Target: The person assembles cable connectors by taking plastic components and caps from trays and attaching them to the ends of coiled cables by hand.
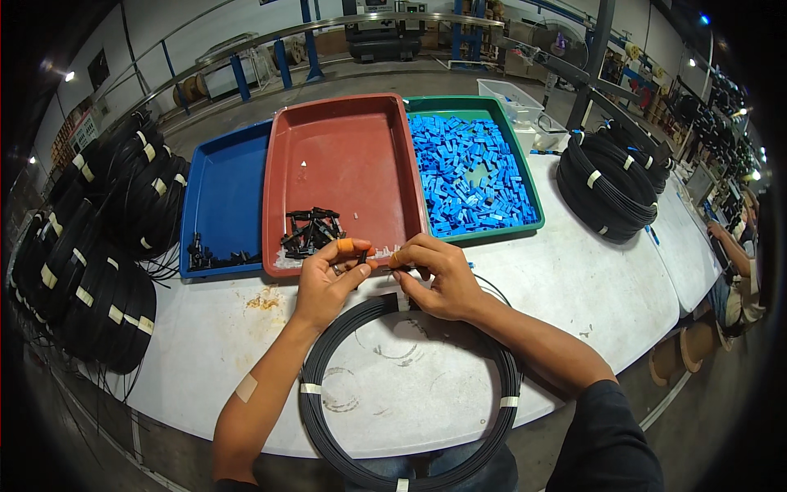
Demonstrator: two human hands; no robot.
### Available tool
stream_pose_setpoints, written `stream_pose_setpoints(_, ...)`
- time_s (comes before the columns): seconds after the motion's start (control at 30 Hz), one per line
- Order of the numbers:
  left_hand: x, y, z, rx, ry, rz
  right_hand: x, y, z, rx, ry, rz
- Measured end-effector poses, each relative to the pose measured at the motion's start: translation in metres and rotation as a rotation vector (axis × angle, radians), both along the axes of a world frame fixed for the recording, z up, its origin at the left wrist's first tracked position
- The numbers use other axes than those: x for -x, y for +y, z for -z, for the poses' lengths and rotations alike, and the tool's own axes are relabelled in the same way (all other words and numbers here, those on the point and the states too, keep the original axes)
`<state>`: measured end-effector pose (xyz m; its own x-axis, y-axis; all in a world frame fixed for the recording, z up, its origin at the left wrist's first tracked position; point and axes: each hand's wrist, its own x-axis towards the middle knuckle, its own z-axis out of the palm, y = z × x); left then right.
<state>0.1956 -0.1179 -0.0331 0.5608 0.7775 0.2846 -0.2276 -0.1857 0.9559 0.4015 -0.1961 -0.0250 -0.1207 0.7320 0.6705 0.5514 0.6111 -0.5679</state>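
Over the near edge of the red tray (344, 148), my two hands are close together. My left hand (328, 277), with orange tape on a finger, is closed on a small black connector piece (361, 258). My right hand (441, 277) is pinched just beside it, apparently on the thin end of a black cable; the fingertips mostly hide it. Below them a coil of black cable (510, 373), bound with pale tape, lies on the white table (410, 353) and hangs over its front edge. Black connector pieces (310, 234) are heaped in the red tray's near left corner.
On the left is a blue tray (225, 176) holding some black pieces; on the right, a green tray (537, 197) holds many blue pieces (467, 176). Cable coils stand stacked at left (106, 316) and right (611, 184). Clear bins (508, 102) stand behind. Another person's arm (730, 246) shows far right.
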Motion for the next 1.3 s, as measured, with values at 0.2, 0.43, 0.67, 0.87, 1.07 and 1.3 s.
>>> stream_pose_setpoints(0.2, 0.000, -0.011, 0.005, -0.037, 0.018, -0.023, 0.003, -0.002, -0.007, 0.066, 0.040, -0.005)
stream_pose_setpoints(0.43, 0.000, -0.014, 0.002, -0.109, 0.080, -0.081, 0.001, -0.003, -0.009, 0.139, 0.031, -0.006)
stream_pose_setpoints(0.67, 0.002, -0.015, 0.005, -0.242, 0.144, -0.082, 0.001, -0.002, -0.006, 0.116, 0.009, -0.026)
stream_pose_setpoints(0.87, 0.001, -0.015, 0.004, -0.220, 0.159, -0.075, -0.001, -0.002, -0.005, 0.111, -0.023, -0.026)
stream_pose_setpoints(1.07, 0.002, -0.013, 0.009, -0.187, 0.124, -0.084, 0.000, -0.001, -0.006, 0.119, -0.029, -0.030)
stream_pose_setpoints(1.3, 0.002, -0.019, -0.009, -0.397, 0.225, -0.184, 0.002, -0.002, -0.007, 0.101, 0.029, -0.002)
